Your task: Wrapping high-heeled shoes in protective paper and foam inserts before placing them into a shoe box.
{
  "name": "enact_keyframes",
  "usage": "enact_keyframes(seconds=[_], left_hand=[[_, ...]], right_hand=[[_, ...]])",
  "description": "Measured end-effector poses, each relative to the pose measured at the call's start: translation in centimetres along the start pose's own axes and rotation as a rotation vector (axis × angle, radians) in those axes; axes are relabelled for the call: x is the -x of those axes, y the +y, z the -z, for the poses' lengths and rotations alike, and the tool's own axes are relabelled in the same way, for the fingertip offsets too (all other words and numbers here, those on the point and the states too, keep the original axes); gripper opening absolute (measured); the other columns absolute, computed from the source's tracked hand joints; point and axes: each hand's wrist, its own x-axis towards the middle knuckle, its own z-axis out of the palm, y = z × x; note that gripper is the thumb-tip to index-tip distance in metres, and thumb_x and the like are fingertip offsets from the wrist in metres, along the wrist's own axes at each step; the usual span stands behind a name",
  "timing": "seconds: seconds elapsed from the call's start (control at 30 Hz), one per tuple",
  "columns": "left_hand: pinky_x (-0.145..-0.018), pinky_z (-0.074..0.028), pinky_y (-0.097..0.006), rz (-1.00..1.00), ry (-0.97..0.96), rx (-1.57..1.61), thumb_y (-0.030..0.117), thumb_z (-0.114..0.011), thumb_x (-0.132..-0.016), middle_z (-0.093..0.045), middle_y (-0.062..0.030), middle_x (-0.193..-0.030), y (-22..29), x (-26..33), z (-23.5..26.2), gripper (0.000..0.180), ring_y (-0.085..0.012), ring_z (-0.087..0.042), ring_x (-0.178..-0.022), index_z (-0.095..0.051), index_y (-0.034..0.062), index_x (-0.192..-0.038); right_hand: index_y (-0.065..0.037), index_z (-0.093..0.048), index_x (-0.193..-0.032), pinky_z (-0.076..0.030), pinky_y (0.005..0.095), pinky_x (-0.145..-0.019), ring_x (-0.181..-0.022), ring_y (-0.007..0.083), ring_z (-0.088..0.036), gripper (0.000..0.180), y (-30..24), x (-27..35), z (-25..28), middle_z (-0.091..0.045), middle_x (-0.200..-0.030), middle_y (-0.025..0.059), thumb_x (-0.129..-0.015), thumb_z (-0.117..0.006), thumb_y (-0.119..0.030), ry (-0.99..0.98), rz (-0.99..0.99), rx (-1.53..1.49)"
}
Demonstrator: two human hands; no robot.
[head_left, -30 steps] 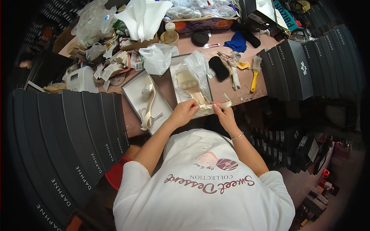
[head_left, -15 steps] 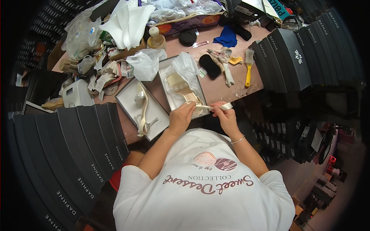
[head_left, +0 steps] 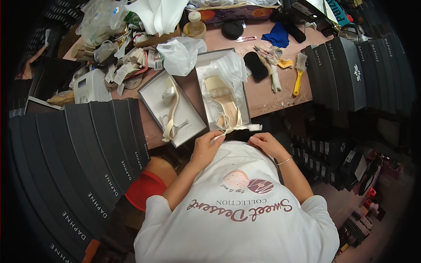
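A cream sandal (head_left: 226, 106) with a pearl-beaded band lies in an open shoe box (head_left: 245, 94), white tissue behind it. A cream ribbon strap (head_left: 237, 128) hangs over the box's near edge, its pale end loose to the right. My left hand (head_left: 207, 148) is closed, pinching part of the strap at the sandal's near end. My right hand (head_left: 268, 144) is curled shut by my shirt, just below the strap's loose end; anything between its fingertips is hidden. A second cream sandal (head_left: 173, 105), with a clear ornament, lies in the grey box lid (head_left: 189, 129) to the left.
Stacked dark shoe boxes stand at left (head_left: 83, 149) and right (head_left: 335, 74). Beyond the sandals are a white plastic bag (head_left: 180, 55), a glue jar (head_left: 194, 27), a black pad (head_left: 256, 66), a yellow-handled brush (head_left: 299, 74) and a blue cloth (head_left: 276, 35). A red stool (head_left: 142, 191) stands low at left.
My right hand has let go of the ribbon strap and moved down and right. The strap, stretched between both hands before, now droops at the box edge. The whole view has shifted slightly.
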Motion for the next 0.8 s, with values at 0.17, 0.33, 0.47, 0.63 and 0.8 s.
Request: enact_keyframes(seconds=[0.17,0.33,0.47,0.63,0.8], left_hand=[[-0.055,-0.038,-0.018,0.266,-0.166,0.235,0.016,-0.054,-0.095,-0.062,-0.0023,-0.081,1.4,2.0,3.7,0.028,-0.0023,-0.045,-0.061,-0.059,0.0013,-0.118],[-0.055,-0.039,-0.017,0.377,-0.191,0.322,0.013,-0.056,-0.093,-0.061,-0.0021,-0.083,1.7,4.4,6.1,0.034,-0.0006,-0.043,-0.059,-0.054,0.0011,-0.126],[-0.056,-0.038,-0.016,0.377,-0.124,0.273,0.01,-0.058,-0.091,-0.062,-0.0006,-0.083,0.7,6.4,8.0,0.032,-0.0011,-0.046,-0.062,-0.057,0.0006,-0.121],[-0.061,-0.046,-0.024,0.218,-0.107,-0.177,0.008,-0.057,-0.089,-0.065,-0.0043,-0.08,-2.6,8.1,10.5,0.028,-0.0118,-0.058,-0.067,-0.061,0.0003,-0.115],[-0.091,-0.042,-0.039,-0.049,-0.148,-0.721,0.021,-0.066,-0.082,-0.058,-0.0169,-0.117,-0.6,5.4,9.3,0.04,-0.032,-0.051,-0.111,-0.059,0.0012,-0.117]], right_hand=[[0.002,-0.066,-0.083,-0.043,0.0321,-0.055,-0.059,0.0192,-0.054,0.02,-5.2,2.5,2.2,-0.059,-0.072,0.012,-0.081,-0.07,-0.018,0.256,0.341,0.611],[-0.006,-0.061,-0.102,-0.042,0.0381,-0.088,-0.097,0.0271,-0.056,0.033,-8.9,0.5,-1.6,-0.059,-0.098,0.0092,-0.073,-0.074,-0.013,0.34,0.715,0.935],[-0.007,-0.06,-0.096,-0.034,0.0461,-0.097,-0.103,0.0266,-0.054,0.028,-6.0,-1.9,-3.4,-0.059,-0.1,0.0076,-0.072,-0.073,-0.011,0.321,0.789,1.08],[-0.007,-0.059,-0.087,-0.033,0.0498,-0.098,-0.102,0.0273,-0.055,0.019,-4.1,1.2,-2.4,-0.059,-0.098,0.0072,-0.076,-0.071,-0.016,0.11,0.457,1.097],[-0.003,-0.061,-0.11,-0.036,0.0492,-0.097,-0.105,0.0304,-0.055,0.041,-4.2,4.0,-1.7,-0.058,-0.114,0.0163,-0.079,-0.069,-0.029,0.122,0.433,1.089]])
